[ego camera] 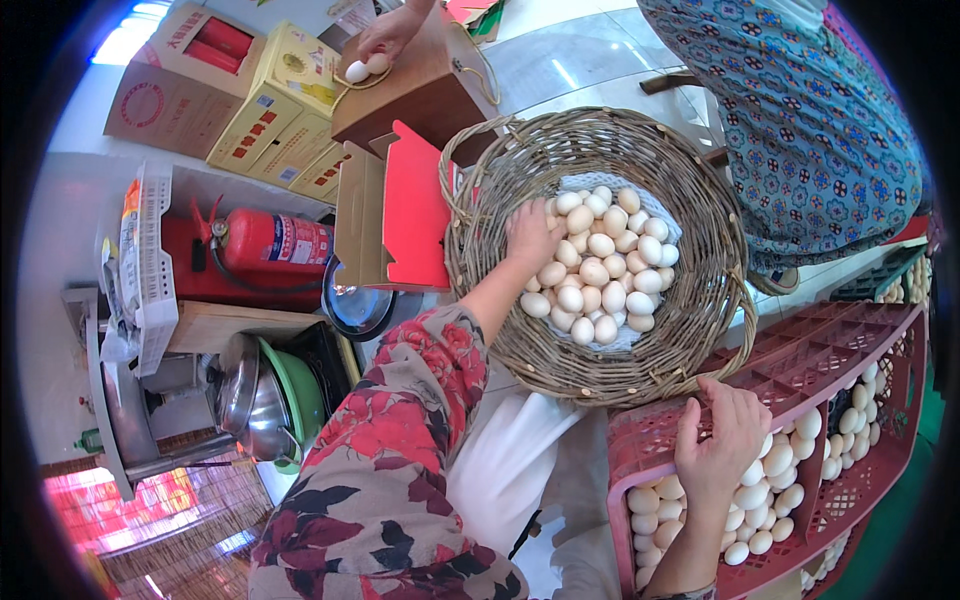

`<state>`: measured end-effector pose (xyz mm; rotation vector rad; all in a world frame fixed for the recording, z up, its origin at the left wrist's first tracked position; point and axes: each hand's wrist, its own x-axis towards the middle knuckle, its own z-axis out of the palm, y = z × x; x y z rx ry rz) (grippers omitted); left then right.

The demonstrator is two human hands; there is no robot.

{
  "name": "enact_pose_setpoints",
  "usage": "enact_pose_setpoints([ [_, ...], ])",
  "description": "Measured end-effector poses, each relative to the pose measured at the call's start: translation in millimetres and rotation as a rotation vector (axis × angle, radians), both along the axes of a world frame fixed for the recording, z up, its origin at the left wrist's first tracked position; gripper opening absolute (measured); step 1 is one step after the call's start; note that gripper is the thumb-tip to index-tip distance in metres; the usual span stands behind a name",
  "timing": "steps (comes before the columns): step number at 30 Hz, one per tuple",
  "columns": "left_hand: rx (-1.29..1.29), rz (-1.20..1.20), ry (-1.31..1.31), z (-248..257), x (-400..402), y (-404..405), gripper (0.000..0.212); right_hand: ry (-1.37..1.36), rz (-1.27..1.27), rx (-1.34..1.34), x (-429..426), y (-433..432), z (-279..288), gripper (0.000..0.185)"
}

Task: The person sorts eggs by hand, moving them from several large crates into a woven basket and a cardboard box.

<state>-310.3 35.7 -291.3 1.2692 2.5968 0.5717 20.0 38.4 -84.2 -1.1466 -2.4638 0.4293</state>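
Observation:
A round wicker basket (pixel 697 322) holds a heap of pale eggs (pixel 600 244) on a foam net liner (pixel 592 181). My left hand (pixel 534 234) reaches inside, its fingers against the eggs on the heap's left side; whether they close on one is hidden. My right hand (pixel 721 435) lies over the near edge of a dark red plastic crate (pixel 840 349), fingers apart, close to the basket's lower right handle. More eggs (pixel 757 495) fill the crate's sections.
Another person's hand (pixel 394 31) touches two eggs (pixel 367 67) on a brown box (pixel 412 90). An open red carton (pixel 416 210), a fire extinguisher (pixel 274 240) and yellow boxes (pixel 270 105) stand left. A person in a patterned garment (pixel 810 150) is at right.

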Motion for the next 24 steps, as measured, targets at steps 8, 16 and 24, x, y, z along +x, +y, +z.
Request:
enact_pose_setpoints([
  [8, 0.361, -0.207, -0.593, 88, 110, -26, 0.06, -0.001, 0.012, 0.073, 5, -1, 0, 0.017],
  [16, 0.224, -0.433, -0.896, 194, 154, -74, 0.057, 0.011, -0.003, 0.146, -4, -16, -3, 0.009],
  [24, 0.195, -0.338, -1.356, 328, 182, -81, 0.059, 0.046, -0.023, 0.085, 8, -18, -18, 0.023],
])
